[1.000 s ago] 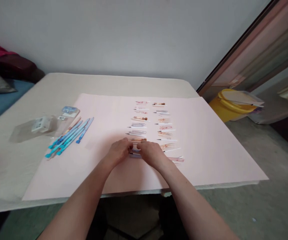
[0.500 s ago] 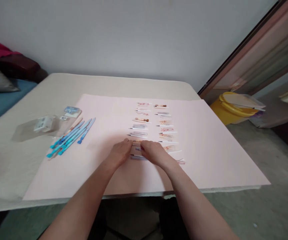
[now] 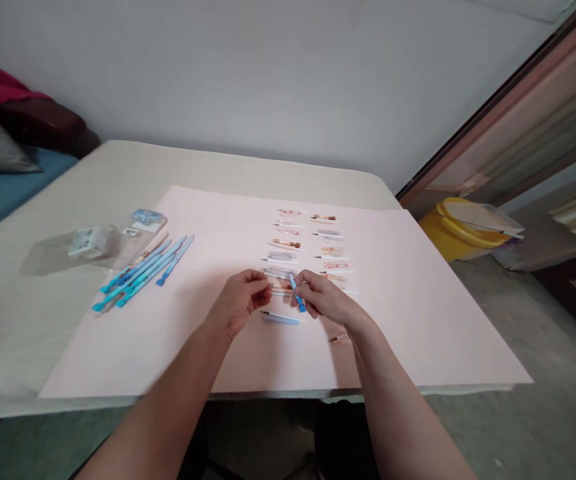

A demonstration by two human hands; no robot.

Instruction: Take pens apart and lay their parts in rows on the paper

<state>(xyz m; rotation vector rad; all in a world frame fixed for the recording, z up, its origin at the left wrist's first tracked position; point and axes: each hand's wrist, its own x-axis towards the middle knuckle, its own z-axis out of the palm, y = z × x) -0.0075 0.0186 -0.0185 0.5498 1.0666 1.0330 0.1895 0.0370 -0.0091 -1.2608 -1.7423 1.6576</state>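
Note:
My right hand [image 3: 321, 293] pinches a short blue pen [image 3: 297, 292], tilted with its darker end towards me. Close by on the left, my left hand [image 3: 243, 297] has its thumb and fingertips pressed together; anything between them is too small to make out. Under the fingers lies a brown-tipped pen part [image 3: 282, 289]. A light blue pen barrel [image 3: 281, 320] rests just below, beside a thin dark-tipped refill. Beyond the hands, pen barrels paired with white refills form two columns, among them a brown-ended pen [image 3: 287, 244]. My right forearm and hand hide part of the right column.
On the left, several blue and turquoise pens [image 3: 141, 270] lie in a pile. Behind them are a clear plastic bag [image 3: 51, 257], a white box [image 3: 89, 241] and a blue-and-white packet [image 3: 148, 218]. Pink paper [image 3: 418, 320] covers the table. A yellow bucket [image 3: 448, 230] stands right.
Both hands have lifted from the lower left column. My right hand now holds up the blue pen, and the light blue barrel beneath is uncovered. The view has shifted slightly.

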